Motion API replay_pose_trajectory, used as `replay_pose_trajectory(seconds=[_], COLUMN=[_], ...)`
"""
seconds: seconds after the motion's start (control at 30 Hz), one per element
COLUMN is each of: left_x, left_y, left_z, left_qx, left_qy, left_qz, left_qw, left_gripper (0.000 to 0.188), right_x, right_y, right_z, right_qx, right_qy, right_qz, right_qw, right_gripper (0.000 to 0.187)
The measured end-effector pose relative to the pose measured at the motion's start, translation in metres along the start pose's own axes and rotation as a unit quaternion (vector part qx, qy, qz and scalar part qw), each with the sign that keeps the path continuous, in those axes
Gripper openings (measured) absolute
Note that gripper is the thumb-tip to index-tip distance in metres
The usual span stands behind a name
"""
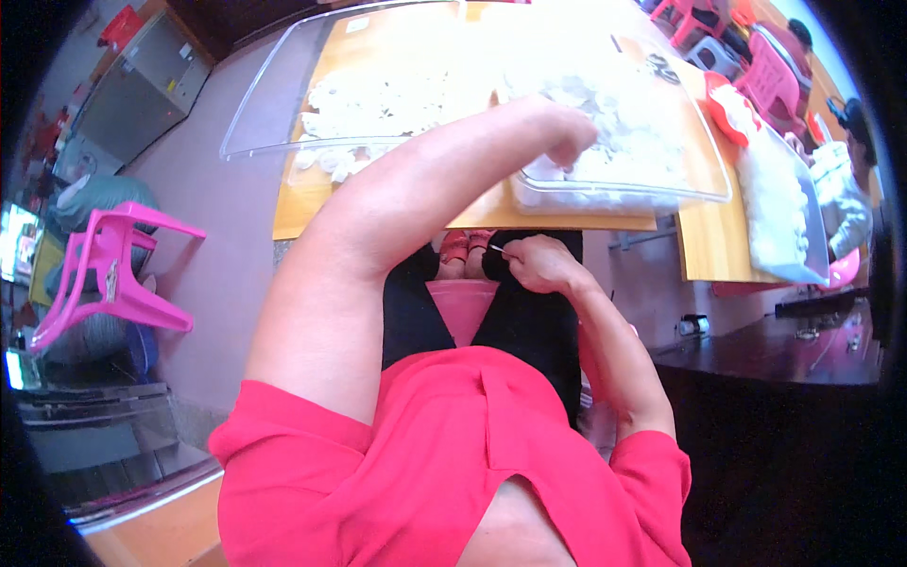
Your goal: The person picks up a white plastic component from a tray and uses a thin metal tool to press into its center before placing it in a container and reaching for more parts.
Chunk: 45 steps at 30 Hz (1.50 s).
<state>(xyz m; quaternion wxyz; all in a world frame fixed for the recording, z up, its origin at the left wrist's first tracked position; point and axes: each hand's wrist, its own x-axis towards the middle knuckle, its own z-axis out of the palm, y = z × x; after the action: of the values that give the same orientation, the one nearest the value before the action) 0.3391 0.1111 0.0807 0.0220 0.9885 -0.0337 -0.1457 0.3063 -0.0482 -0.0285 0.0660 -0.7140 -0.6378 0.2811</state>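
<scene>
Over the clear tray [624,194], left hand [570,132] closes among white pieces [642,132]; right hand [537,262] pinches a needle [497,249], which could prick a thigh.

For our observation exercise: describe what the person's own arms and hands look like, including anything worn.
Both arms are bare from short red sleeves down. The left hand and right hand wear no gloves; no rings, watch or bracelets can be made out. The sleeves belong to a plain red collared shirt.

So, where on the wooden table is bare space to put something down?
A bare strip of the orange-brown wooden table runs along its near edge, between the left hand and the right hand. The clear plastic tray and the clear plastic bin of white pieces crowd the rest.
</scene>
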Motion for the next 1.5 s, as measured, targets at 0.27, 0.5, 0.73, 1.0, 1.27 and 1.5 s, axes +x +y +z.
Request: replay_pose_trajectory(seconds=[0.27, 0.5, 0.73, 1.0, 1.27, 1.5], left_x=[-0.01, -0.011, -0.009, -0.031, -0.143, -0.225], left_y=[0.009, 0.007, 0.012, -0.006, 0.018, 0.073], left_z=[-0.003, 0.001, -0.005, -0.027, 0.007, 0.117], left_qx=[-0.012, -0.036, -0.022, -0.429, -0.776, -0.904], left_qy=[0.025, 0.004, -0.003, 0.252, 0.276, 0.249], left_qz=[-0.018, 0.011, 0.042, -0.007, 0.176, 0.13], left_qw=[0.999, 0.999, 0.999, 0.867, 0.539, 0.323], left_gripper=[0.019, 0.018, 0.016, 0.02, 0.027, 0.035], right_x=[0.005, 0.007, 0.0, -0.007, -0.012, -0.073], right_y=[0.001, -0.003, 0.001, -0.01, -0.004, -0.081], right_z=[0.0, 0.001, 0.0, -0.014, 0.0, -0.009], right_qx=[-0.007, -0.013, -0.003, 0.005, 0.128, 0.513], right_qy=[-0.016, -0.022, -0.012, 0.016, 0.048, 0.158], right_qz=[0.012, 0.028, 0.041, 0.038, -0.017, -0.063], right_qw=[1.0, 0.999, 0.999, 0.999, 0.99, 0.841], right_gripper=[0.028, 0.026, 0.028, 0.027, 0.025, 0.018])
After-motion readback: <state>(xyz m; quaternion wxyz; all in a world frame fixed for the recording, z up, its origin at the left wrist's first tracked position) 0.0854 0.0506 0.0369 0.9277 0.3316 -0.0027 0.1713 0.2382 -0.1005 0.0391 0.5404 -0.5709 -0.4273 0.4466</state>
